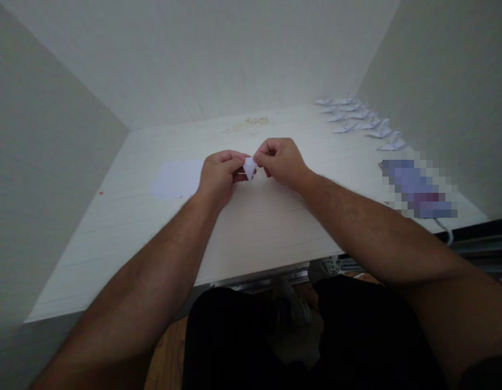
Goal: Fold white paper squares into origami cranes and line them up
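Observation:
A small folded piece of white paper is held just above the middle of the pale wooden table. My left hand pinches its left side with curled fingers. My right hand pinches its right side, fingers closed. Both hands meet at the paper, and most of it is hidden between the fingertips.
A flat sheet of white paper lies left of my left hand. Several folded paper cranes stand in rows at the far right. A blurred-out object with a white cable lies at the right edge. White walls enclose the table on three sides.

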`<control>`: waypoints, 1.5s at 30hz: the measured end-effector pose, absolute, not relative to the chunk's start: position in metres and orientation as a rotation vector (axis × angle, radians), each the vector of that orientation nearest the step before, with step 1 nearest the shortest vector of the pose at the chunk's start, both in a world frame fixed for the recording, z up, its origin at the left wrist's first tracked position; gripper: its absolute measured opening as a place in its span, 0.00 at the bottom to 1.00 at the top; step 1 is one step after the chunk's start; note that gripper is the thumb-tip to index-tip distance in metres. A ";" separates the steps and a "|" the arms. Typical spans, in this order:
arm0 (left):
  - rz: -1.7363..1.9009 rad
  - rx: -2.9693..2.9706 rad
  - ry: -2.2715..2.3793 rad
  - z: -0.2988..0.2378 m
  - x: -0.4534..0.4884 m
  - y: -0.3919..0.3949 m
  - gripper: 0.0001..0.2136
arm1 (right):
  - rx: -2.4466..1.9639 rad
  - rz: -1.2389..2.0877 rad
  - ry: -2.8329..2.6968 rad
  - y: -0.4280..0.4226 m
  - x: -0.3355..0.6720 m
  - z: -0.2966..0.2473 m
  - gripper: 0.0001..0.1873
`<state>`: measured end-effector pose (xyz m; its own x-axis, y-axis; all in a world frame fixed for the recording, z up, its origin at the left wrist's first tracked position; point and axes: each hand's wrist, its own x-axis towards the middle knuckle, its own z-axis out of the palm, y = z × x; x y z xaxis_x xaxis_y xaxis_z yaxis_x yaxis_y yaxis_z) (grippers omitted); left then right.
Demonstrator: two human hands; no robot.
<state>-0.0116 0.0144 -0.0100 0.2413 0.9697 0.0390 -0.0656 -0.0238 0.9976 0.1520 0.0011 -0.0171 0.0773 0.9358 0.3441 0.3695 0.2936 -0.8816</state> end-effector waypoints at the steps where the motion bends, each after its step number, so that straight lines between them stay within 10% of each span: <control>1: 1.052 1.286 0.940 -0.009 -0.013 0.013 0.06 | -1.280 0.688 -1.474 0.002 0.153 -0.018 0.08; 45: 1.132 1.174 0.746 -0.018 -0.014 0.019 0.13 | -1.100 0.339 -1.646 0.002 0.157 -0.022 0.05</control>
